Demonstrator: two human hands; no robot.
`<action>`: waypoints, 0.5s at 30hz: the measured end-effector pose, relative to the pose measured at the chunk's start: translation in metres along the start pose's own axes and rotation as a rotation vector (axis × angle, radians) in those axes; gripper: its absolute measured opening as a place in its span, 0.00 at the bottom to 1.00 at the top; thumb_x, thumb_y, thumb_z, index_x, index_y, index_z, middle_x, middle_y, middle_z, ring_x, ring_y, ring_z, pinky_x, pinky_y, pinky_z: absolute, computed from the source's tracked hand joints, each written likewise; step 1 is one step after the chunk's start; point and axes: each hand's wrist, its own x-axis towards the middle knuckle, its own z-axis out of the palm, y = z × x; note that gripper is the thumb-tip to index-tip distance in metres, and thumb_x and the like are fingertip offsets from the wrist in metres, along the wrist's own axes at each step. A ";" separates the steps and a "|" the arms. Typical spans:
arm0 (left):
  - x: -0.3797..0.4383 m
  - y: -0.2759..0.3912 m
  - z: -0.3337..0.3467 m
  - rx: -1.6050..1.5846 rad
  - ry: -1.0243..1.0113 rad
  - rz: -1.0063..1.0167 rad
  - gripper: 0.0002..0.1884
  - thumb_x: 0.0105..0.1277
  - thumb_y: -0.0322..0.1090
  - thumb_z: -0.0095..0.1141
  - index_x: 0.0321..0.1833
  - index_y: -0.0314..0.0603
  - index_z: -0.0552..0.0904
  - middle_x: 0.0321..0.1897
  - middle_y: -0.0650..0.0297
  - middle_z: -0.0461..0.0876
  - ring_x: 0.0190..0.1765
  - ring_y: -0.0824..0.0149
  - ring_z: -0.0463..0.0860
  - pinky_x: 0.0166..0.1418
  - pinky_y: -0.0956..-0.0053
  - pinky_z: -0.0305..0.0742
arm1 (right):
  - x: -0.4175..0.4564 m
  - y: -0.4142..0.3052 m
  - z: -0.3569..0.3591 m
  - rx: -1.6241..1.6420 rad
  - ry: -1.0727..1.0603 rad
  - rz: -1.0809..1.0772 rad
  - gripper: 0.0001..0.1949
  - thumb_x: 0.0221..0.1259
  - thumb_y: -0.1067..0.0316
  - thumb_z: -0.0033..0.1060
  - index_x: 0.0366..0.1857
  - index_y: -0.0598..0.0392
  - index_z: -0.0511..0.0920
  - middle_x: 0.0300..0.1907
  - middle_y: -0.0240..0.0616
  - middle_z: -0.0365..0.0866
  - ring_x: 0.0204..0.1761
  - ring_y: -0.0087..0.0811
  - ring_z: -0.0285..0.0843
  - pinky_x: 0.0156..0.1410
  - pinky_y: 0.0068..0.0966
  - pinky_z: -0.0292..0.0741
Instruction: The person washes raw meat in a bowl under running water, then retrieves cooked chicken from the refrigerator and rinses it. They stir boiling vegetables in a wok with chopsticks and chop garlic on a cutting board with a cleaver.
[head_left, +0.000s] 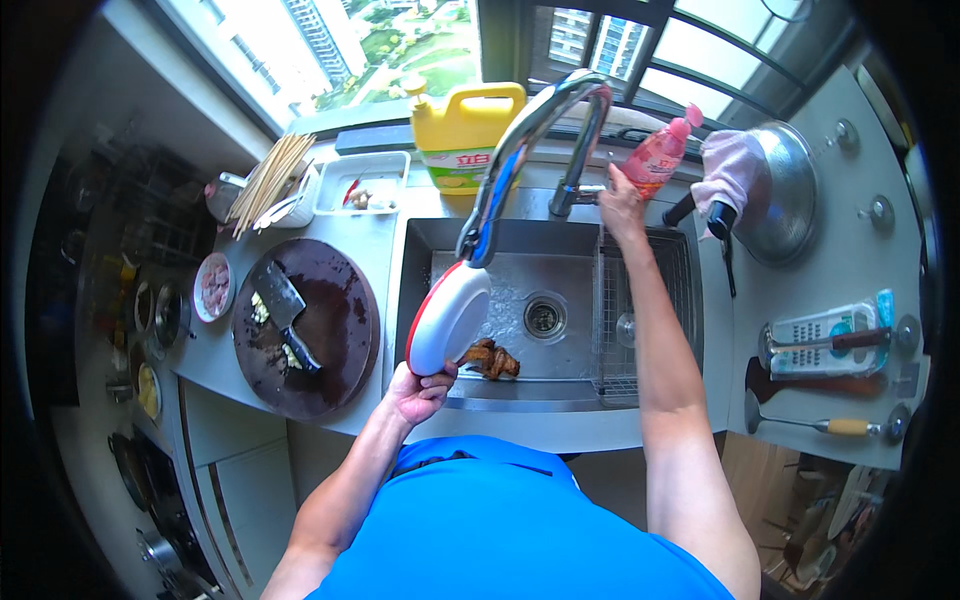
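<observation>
My left hand (421, 391) grips the rim of a white dish with a red edge (453, 321), tilted on its side under the spout of the chrome faucet (501, 180). Its inside is turned away from me. Below and right of the dish, a brown clump that looks like browned meat (493, 358) lies in the steel sink (510, 289). My right hand (625, 206) reaches behind the sink, at the end of the faucet's side lever (589, 195). It overlaps the base of a pink squeeze bottle (658, 161) with a raised cap. Whether its fingers close on lever or bottle is unclear.
A wire rack (611, 330) lines the sink's right side. At left, a cleaver (285, 311) lies on a round chopping board (345, 352). A yellow jug (465, 127) stands behind the sink. At right are a metal wok lid (784, 195) and hanging utensils (847, 427).
</observation>
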 end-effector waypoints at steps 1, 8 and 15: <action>-0.003 -0.002 -0.004 -0.009 -0.010 0.016 0.29 0.75 0.35 0.55 0.71 0.21 0.64 0.36 0.57 0.77 0.20 0.77 0.66 0.18 0.84 0.55 | -0.010 -0.002 -0.001 0.009 -0.013 -0.002 0.26 0.61 0.68 0.57 0.66 0.61 0.76 0.54 0.53 0.86 0.56 0.48 0.85 0.65 0.39 0.78; 0.000 -0.015 -0.018 0.001 -0.069 0.052 0.25 0.73 0.31 0.53 0.67 0.18 0.67 0.36 0.53 0.77 0.20 0.76 0.68 0.16 0.85 0.57 | -0.118 -0.052 -0.019 0.230 -0.253 0.134 0.19 0.66 0.63 0.63 0.59 0.57 0.82 0.41 0.48 0.89 0.43 0.40 0.90 0.52 0.34 0.83; -0.024 -0.004 -0.006 0.026 -0.118 0.154 0.23 0.76 0.35 0.53 0.64 0.21 0.68 0.35 0.53 0.79 0.20 0.76 0.69 0.15 0.86 0.59 | -0.206 -0.064 0.011 0.133 -0.880 0.183 0.20 0.63 0.59 0.65 0.56 0.56 0.84 0.48 0.55 0.88 0.52 0.50 0.87 0.60 0.39 0.80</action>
